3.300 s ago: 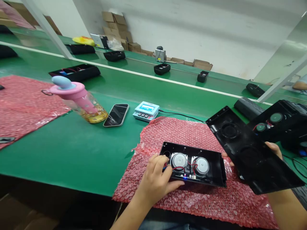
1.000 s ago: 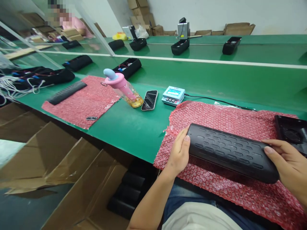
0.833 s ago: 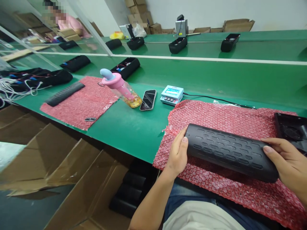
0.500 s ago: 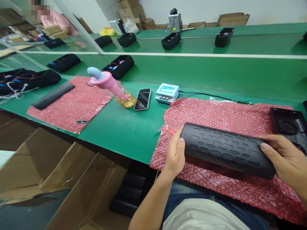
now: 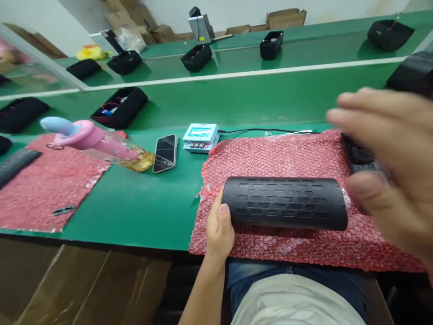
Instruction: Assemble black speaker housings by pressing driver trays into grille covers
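A black oblong speaker (image 5: 286, 203) with a slotted grille lies on a red bubble-wrap sheet (image 5: 280, 158) at the near edge of the green bench. My left hand (image 5: 219, 228) grips its left end, thumb on top. Raised close to the camera and blurred, my right hand (image 5: 389, 167) has its fingers spread and holds nothing; it is off the speaker. Behind that hand a black speaker shell (image 5: 358, 153) rests on the sheet, partly hidden.
A pink and blue bottle (image 5: 91, 140) leans over the bench beside a phone (image 5: 165, 153) and a small blue meter (image 5: 200, 137) with a cable. A second red sheet (image 5: 43, 185) lies at left. Black speaker housings (image 5: 120, 107) sit on the belts behind. Cardboard boxes (image 5: 84, 289) stand below.
My right hand has let go of the speaker's right end and risen toward the camera. The view has swung right. The left hand still holds the left end.
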`<state>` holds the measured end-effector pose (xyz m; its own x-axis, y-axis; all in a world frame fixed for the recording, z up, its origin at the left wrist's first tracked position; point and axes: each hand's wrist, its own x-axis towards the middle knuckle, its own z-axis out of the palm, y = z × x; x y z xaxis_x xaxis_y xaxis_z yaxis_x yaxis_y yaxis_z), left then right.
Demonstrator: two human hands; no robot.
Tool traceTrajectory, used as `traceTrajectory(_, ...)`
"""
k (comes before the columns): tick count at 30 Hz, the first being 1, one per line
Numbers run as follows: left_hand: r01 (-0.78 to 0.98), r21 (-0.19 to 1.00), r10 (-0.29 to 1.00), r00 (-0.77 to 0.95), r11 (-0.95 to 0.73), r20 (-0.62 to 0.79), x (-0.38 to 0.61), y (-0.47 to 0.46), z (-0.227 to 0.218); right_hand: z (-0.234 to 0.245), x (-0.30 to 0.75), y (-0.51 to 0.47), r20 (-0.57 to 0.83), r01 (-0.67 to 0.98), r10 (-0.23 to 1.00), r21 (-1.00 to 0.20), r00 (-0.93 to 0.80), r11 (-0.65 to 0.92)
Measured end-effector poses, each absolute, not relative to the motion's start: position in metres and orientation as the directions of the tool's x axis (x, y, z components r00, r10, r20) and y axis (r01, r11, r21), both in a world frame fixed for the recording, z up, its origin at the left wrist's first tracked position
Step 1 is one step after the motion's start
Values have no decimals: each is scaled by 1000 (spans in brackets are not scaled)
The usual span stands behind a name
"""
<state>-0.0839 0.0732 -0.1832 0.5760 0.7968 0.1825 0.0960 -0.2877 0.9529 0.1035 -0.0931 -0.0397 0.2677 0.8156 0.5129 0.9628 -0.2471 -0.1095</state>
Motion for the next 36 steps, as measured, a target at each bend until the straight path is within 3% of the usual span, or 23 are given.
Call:
traceTrajectory(2,128,942,809,556,-311,192,-84,73,-183,-62,98,-79,393,995,915,-64,92,-73)
traceTrajectory(6,231,849,756,601,-476,261,-86,79,-174,-99,99,-63,47,984,995,-161,83,-74)
traceTrajectory(9,283,565,596,625,-775,504,-85,84,-156,-98,107,-59,-43,967,997,-245,65,-74)
traceTrajectory(11,243,316,389,718,-917,577,-80,82,-142,-94,116,-56,-86,946,995,-315,52,-77)
traceTrajectory(14,106,99,138,902,-989,409,-64,73,-128,-94,135,-45,-127,884,992,-462,16,-73)
traceTrajectory(18,127,-9,119,949,-992,293,-41,72,-122,-98,161,-29,-127,791,992,-609,-24,-59)
traceTrajectory(21,79,18,81,970,-997,231,-24,86,-116,-91,168,-32,7,867,997,-493,83,-69)
traceTrajectory(24,34,94,48,986,-995,158,-7,103,-107,-86,152,-51,182,971,973,-216,141,-101)
traceTrajectory(28,7,137,18,996,-991,84,10,115,-97,-103,124,-75,299,976,940,91,164,-200)
traceTrajectory(30,-14,140,-5,998,-990,68,12,118,-95,-117,118,-78,352,956,915,138,198,-259)
traceTrajectory(36,-165,181,-156,986,-970,64,11,130,-98,-136,129,-69,417,969,891,77,182,-234)
